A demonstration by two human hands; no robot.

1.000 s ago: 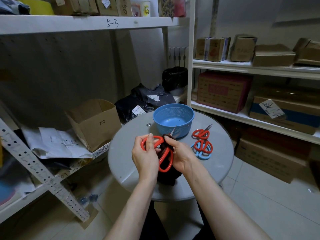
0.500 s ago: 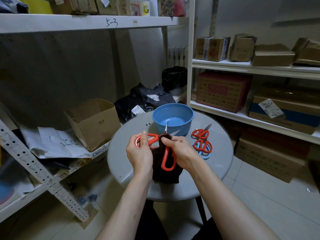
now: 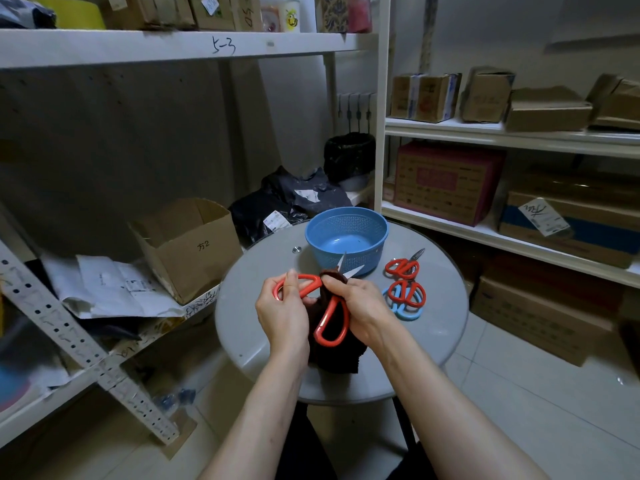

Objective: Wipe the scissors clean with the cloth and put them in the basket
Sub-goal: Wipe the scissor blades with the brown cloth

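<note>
Scissors [image 3: 331,320] splayed, blades pointing away toward the basket [image 3: 373,253] just beyond; my left grip [image 3: 284,310] curls round one red loop, my right grip [image 3: 360,306] pinches cloth [image 3: 337,358] at the pivot.

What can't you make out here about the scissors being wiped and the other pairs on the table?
1. Head view: pivot and blade bases of the held scissors, covered by the dark cloth and the right hand; dirt on the blades is too small to judge.
2. Head view: most of the blue scissors, under the red pair lying on them.
3. Head view: fingertips of the left hand, behind the handle loop it holds.
</note>
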